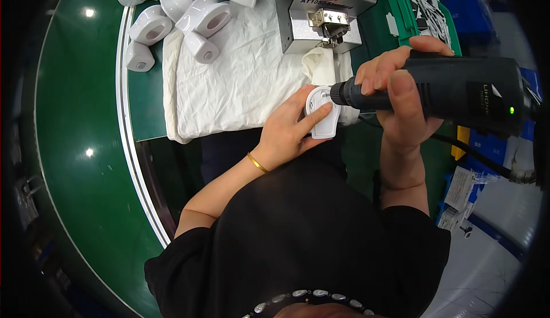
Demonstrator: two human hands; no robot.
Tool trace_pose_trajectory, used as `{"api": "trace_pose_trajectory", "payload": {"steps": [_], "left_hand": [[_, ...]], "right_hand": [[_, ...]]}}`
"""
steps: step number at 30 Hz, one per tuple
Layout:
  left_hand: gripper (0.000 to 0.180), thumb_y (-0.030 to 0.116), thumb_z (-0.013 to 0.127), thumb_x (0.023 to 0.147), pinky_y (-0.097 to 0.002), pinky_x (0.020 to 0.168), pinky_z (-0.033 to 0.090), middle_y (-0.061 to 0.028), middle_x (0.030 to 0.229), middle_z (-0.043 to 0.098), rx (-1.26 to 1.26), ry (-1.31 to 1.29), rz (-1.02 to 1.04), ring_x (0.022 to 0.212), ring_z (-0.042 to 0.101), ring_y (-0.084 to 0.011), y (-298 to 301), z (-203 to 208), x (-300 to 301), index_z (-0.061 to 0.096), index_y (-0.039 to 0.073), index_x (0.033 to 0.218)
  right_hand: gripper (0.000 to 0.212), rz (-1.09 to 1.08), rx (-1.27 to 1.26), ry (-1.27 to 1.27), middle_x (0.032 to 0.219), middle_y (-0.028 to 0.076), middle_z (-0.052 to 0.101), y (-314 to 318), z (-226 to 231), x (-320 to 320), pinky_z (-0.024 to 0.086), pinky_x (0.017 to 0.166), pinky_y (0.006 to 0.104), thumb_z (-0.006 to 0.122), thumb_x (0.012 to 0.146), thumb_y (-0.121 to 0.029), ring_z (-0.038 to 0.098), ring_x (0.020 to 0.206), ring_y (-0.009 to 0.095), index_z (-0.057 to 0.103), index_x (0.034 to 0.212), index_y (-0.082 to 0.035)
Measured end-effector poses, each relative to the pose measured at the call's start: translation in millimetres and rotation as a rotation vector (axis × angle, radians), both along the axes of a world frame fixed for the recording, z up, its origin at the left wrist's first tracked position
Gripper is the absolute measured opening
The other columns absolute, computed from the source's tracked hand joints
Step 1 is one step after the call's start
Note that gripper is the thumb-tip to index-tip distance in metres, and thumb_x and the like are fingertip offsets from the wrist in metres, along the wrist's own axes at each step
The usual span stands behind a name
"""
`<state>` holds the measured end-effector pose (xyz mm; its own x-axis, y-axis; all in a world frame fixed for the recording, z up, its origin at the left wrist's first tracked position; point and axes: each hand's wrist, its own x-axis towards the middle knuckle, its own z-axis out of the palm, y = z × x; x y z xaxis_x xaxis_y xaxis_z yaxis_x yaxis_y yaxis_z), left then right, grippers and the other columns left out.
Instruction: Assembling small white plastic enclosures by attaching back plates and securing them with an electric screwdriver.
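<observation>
While wrapped around the black power screwdriver (458,91), right hand (401,89) level; left hand (286,132) pinching white plastic part (322,114).

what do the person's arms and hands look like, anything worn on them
Both hands are bare, no gloves. The left hand has a thin gold bangle at the wrist. Both forearms are uncovered; black sleeves of a black top end near the elbows. No rings or watch show on the right hand.
</observation>
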<state>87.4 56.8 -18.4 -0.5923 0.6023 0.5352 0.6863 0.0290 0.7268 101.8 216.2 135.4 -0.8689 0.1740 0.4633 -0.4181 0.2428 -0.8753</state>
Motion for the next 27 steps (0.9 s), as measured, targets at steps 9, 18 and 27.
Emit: {"api": "trace_pose_trajectory", "payload": {"steps": [9, 18, 27], "left_hand": [[0.059, 0.025, 0.082, 0.072, -0.0405, 0.09, 0.052, -0.022, 0.134, 0.052, 0.004, 0.006, 0.019, 0.117, 0.057, -0.0386, 0, -5, 0, 0.062, 0.014, 0.127], [0.059, 0.029, 0.081, 0.073, -0.0414, 0.092, 0.051, -0.0219, 0.135, 0.051, -0.02, 0.022, 0.017, 0.119, 0.056, -0.0391, -1, -6, 1, 0.062, 0.014, 0.127], [0.067, 0.028, 0.084, 0.07, -0.0412, 0.093, 0.05, -0.0208, 0.134, 0.052, -0.01, 0.023, 0.012, 0.116, 0.057, -0.0385, -1, -2, 0, 0.058, 0.015, 0.131]], "right_hand": [[0.038, 0.071, 0.037, -0.032, 0.078, 0.01, 0.055, -4, 0, 0, 0.051, 0.067, 0.0381, 0.061, 0.091, -0.01, 0.056, 0.065, 0.017, 0.038, 0.121, -0.005], [0.037, 0.046, -0.024, -0.024, 0.078, 0.01, 0.055, -11, -6, -1, 0.051, 0.067, 0.0379, 0.061, 0.089, -0.008, 0.055, 0.064, 0.016, 0.039, 0.119, -0.004], [0.022, -0.013, 0.102, 0.183, 0.088, 0.011, 0.066, 40, -9, -19, 0.053, 0.073, 0.0282, 0.065, 0.087, 0.0, 0.065, 0.07, 0.016, 0.06, 0.108, 0.005]]}}
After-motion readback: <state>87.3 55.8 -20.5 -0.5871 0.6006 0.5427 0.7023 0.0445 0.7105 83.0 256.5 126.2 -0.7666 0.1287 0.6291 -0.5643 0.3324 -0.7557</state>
